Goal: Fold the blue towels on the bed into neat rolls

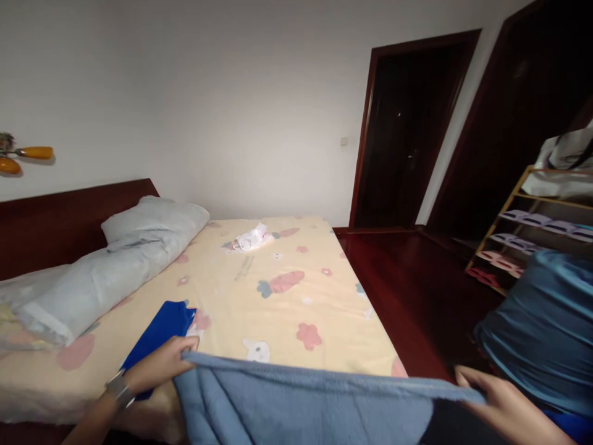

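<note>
A blue-grey piece of clothing (306, 402) is stretched wide at the near edge of the bed (222, 321), its hemmed edge almost straight between my hands. My left hand (178, 355), with a watch on the wrist, is closed on the left corner of that edge. At the right end, my right hand (498, 395) pinches the other corner. A black part shows beside the right hand, and the lower cloth runs out of view. Just behind my left hand lies a flat, folded bright-blue cloth (160, 327), partly covered by my forearm.
A crumpled grey quilt (139, 247) lies along the headboard (69, 207). Farther back on the bed is a small white bundle (252, 238). To the right stand a blue cloth-covered object (542, 327) and a shoe rack (509, 198) with several slippers. A dark door (412, 136) is behind.
</note>
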Demonstrator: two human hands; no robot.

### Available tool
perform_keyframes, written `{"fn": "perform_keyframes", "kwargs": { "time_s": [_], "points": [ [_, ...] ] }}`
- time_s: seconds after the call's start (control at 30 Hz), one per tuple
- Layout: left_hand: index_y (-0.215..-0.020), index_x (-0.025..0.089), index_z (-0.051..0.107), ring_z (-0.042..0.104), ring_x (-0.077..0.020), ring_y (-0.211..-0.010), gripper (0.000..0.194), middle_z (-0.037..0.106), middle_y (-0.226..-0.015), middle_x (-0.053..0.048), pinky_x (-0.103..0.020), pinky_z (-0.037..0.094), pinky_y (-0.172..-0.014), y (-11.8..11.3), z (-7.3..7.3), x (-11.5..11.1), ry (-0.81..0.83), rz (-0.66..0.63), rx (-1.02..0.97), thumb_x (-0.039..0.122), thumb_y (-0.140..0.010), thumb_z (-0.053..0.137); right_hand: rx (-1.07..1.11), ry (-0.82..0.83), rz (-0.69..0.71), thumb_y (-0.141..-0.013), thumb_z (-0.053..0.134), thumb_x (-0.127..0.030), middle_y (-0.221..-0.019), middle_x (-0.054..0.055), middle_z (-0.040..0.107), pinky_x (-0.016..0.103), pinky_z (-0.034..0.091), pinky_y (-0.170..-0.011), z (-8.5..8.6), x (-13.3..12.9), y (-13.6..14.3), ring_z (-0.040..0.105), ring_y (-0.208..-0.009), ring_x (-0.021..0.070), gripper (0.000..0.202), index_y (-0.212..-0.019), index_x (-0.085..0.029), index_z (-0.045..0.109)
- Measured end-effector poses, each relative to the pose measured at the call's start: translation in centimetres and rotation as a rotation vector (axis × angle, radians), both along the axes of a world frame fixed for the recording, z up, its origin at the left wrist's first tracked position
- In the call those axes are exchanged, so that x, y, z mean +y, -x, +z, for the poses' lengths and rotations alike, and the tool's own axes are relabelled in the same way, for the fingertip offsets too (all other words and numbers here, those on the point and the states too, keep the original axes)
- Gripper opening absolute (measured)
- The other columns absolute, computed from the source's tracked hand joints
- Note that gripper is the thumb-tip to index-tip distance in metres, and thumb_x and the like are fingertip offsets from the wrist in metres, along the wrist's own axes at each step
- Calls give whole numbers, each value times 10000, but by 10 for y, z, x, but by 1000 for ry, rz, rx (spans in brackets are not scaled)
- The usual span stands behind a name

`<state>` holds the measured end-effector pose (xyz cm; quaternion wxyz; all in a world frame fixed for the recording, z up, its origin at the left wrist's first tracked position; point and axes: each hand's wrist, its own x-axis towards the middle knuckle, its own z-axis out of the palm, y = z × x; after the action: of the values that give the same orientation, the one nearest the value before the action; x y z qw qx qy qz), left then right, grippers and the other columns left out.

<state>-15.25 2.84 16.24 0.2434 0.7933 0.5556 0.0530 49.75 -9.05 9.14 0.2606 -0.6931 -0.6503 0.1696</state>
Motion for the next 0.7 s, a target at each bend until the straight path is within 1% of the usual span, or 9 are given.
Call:
{"fn": "perform_keyframes", "kwargs": {
  "time_s": [0.07,0.13,0.23,0.33,0.43,0.5,0.57,0.63,0.7],
  "points": [
    [-706,226,392,516,-167,-735,299,526,-717,42,-240,361,-653,-4,-2,40,-67,-1,-40,445,-796,575,-37,19,38,-689,520,-477,-575,7,528,259,372,-540,15,43,-6,498,-578,173,288,-581,-243,393],
    [-772,239,388,550,-174,-724,323,554,-726,45,-245,388,-657,-9,0,75,-142,21,-61,490,-794,591,-79,-16,17,-695,504,-461,-563,0,524,261,355,-545,29,85,-11,504,-580,174,268,-577,-243,400],
    [-855,251,384,601,-200,-701,327,585,-716,34,-259,404,-641,-16,14,110,-348,141,29,504,-814,587,-111,-125,-61,-705,478,-424,-553,-5,534,265,350,-562,47,134,-12,521,-568,178,207,-608,-248,429],
    [-917,253,434,635,-237,-738,370,616,-727,5,-269,408,-643,-17,30,128,-601,274,187,564,-823,611,-117,-274,-202,-728,470,-408,-590,0,568,274,355,-582,59,159,-8,537,-565,183,159,-698,-252,479],
    [-870,253,489,631,-246,-766,361,606,-703,-13,-287,429,-706,-7,30,134,-769,288,235,604,-851,574,-117,-364,-289,-745,480,-387,-635,5,583,274,350,-588,56,164,-1,531,-573,176,139,-753,-248,484],
    [-768,244,505,622,-251,-783,360,595,-690,-38,-315,439,-770,4,13,133,-811,218,237,584,-878,540,-120,-358,-244,-741,486,-342,-659,3,586,268,359,-605,42,159,2,531,-599,172,99,-764,-245,480],
    [-704,235,520,620,-258,-801,361,610,-709,-70,-347,444,-816,14,-20,127,-797,120,256,529,-913,502,-130,-307,-152,-743,493,-306,-693,6,600,268,371,-623,18,152,4,533,-625,174,67,-767,-245,483],
    [-734,223,575,631,-263,-836,321,652,-775,-94,-373,457,-842,21,-66,116,-749,40,286,429,-947,454,-143,-250,-68,-756,493,-284,-735,17,620,277,389,-647,-15,143,5,544,-652,184,44,-772,-243,500],
    [-833,216,636,650,-267,-911,246,700,-892,-102,-393,477,-882,24,-123,100,-690,-16,303,302,-946,437,-158,-196,-10,-763,483,-257,-773,33,632,293,410,-682,-53,133,6,572,-703,203,52,-777,-238,529]
  ]
}}
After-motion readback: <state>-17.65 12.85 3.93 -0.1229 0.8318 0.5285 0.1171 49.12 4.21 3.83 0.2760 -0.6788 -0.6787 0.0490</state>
